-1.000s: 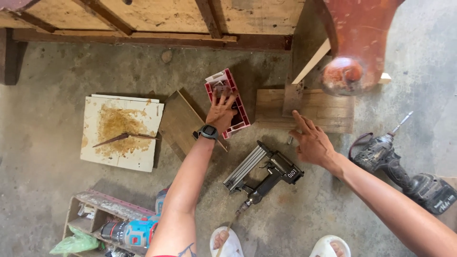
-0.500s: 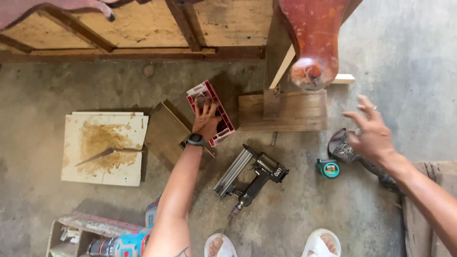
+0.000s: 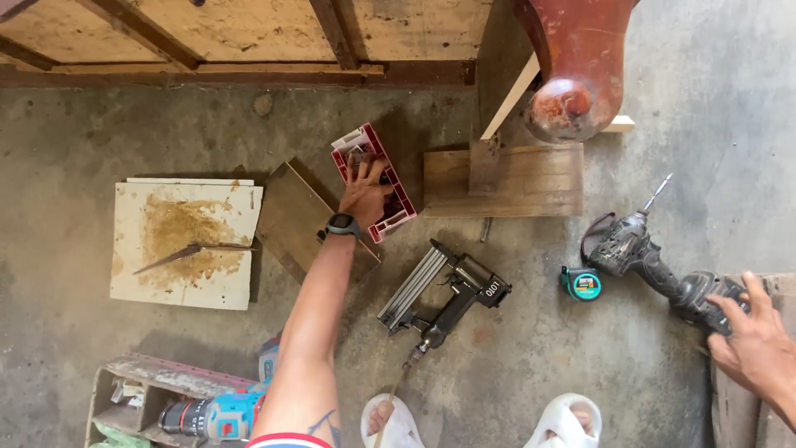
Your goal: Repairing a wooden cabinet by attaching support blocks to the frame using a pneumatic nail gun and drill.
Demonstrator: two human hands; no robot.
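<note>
Left hand (image 3: 365, 192) spread flat in red compartment box (image 3: 375, 181), grip released. Right hand (image 3: 754, 344) fingers wrap dark drill (image 3: 655, 261) base on floor; tape measure (image 3: 583, 284) beside.

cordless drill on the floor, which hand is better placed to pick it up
Right. The right hand is already at the cordless drill battery end, while the left hand is far off, reaching into the red compartment box.
</note>
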